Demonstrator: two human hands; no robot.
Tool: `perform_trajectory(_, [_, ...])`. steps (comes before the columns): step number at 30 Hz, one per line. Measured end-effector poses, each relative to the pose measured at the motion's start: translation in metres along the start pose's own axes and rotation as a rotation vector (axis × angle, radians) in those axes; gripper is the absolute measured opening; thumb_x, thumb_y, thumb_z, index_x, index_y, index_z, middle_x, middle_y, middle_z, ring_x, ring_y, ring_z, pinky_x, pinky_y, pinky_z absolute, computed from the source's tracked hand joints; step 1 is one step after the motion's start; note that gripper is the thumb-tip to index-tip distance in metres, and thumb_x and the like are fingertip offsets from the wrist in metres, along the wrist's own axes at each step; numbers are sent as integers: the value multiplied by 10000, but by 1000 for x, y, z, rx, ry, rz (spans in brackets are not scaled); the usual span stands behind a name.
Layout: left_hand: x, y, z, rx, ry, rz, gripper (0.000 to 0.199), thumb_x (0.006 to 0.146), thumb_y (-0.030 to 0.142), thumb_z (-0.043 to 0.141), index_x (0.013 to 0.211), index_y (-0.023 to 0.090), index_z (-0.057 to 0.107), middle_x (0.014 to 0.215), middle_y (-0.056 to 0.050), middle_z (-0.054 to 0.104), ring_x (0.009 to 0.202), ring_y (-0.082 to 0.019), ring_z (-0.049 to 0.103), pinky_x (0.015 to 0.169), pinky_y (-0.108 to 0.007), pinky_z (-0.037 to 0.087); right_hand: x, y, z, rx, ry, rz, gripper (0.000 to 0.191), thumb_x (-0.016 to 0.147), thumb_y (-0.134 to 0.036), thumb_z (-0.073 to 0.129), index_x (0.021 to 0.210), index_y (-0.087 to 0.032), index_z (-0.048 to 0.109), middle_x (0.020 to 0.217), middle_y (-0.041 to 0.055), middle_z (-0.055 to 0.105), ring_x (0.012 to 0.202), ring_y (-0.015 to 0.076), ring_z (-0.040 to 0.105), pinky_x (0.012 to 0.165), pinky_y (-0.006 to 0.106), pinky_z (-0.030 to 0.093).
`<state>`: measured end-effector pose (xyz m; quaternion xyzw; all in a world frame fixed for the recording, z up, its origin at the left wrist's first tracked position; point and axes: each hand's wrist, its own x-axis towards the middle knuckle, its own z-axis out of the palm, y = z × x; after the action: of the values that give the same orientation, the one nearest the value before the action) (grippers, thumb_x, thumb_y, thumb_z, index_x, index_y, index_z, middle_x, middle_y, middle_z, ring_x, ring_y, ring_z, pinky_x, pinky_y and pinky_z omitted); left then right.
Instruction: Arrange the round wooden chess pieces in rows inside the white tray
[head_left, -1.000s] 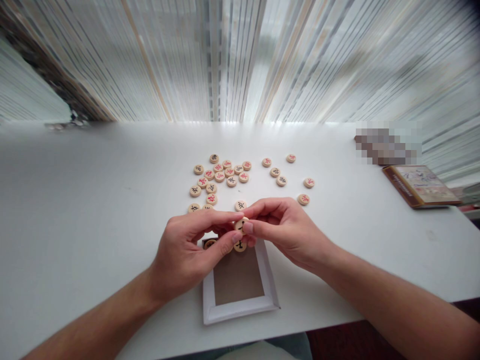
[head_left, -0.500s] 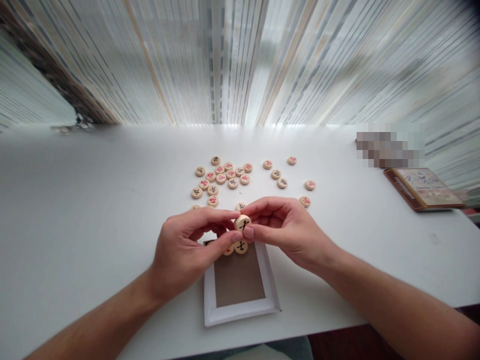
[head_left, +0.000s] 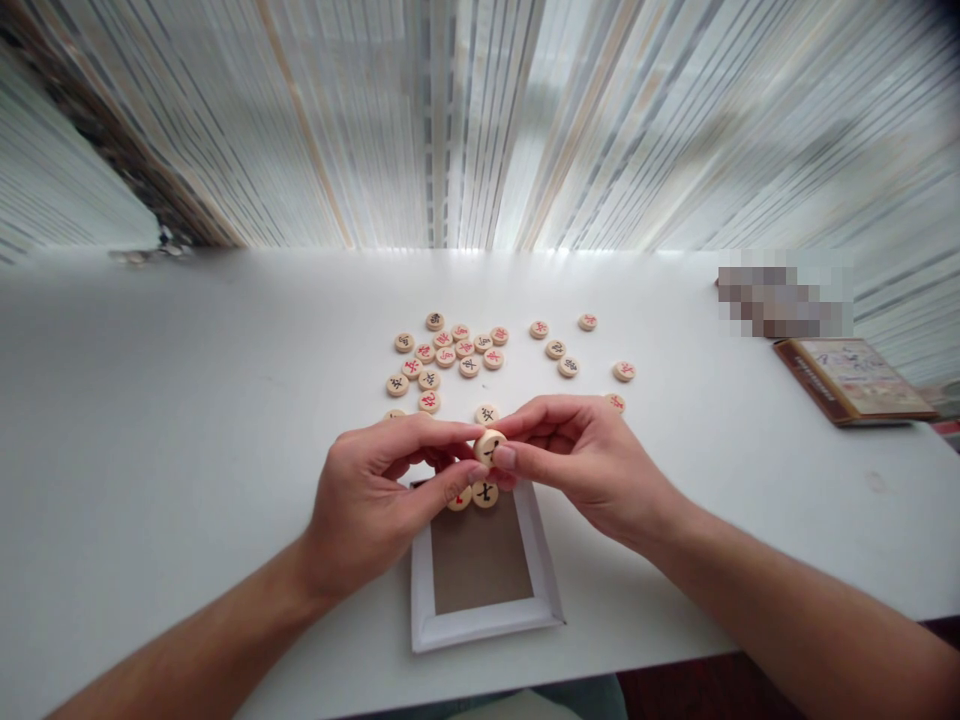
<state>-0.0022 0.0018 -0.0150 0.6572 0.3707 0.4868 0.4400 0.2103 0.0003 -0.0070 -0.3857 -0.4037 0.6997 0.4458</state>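
Between the fingertips of both hands is a round wooden Chinese chess piece (head_left: 487,447) with a black character, tilted and held above a box. My left hand (head_left: 390,480) pinches it from the left with thumb and forefinger. From the right, my right hand (head_left: 574,460) grips it too, its thumb covering part of the character. Below them lies a shallow white-rimmed box (head_left: 547,590) with a brown bottom. At its far end rest a black-marked piece (head_left: 485,494) and a red-marked piece (head_left: 459,498), partly hidden by my left hand.
Several loose chess pieces (head_left: 445,357) with red or black characters lie beyond the hands on the white table (head_left: 187,420). A brown-edged box lid or booklet (head_left: 855,380) lies at the right, near a blurred-out object (head_left: 780,300). A striped curtain (head_left: 480,120) hangs behind.
Both hands keep hold of the same piece. My right thumb has shifted a little, covering more of its character. The whole view has moved slightly.
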Motion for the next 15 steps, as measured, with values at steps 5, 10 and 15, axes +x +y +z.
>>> perform_trajectory(5, [0,0,1,-25,-2,-24,278,828,74,905,1069,213,893,949,-36,883,777,-152,819,743,-202,696,-1,-1,-1,39,-20,-2,324,645,-279,1079,879,-168,884,787,69,843,677,164,774,667,264,662])
perform_trajectory(10, [-1,0,0,-34,-3,-36,284,832,74,902,1078,216,892,960,-37,884,790,-160,826,758,-208,704,0,0,-2,46,-9,22,344,647,-295,1079,903,-169,887,790,74,847,672,178,794,686,286,684])
perform_trajectory(15, [0,0,0,-38,-29,-16,312,838,44,883,1087,232,889,942,-11,881,779,-126,813,756,-163,679,0,1,-1,58,1,23,310,656,-270,1076,869,-165,877,791,68,851,674,155,797,677,232,678])
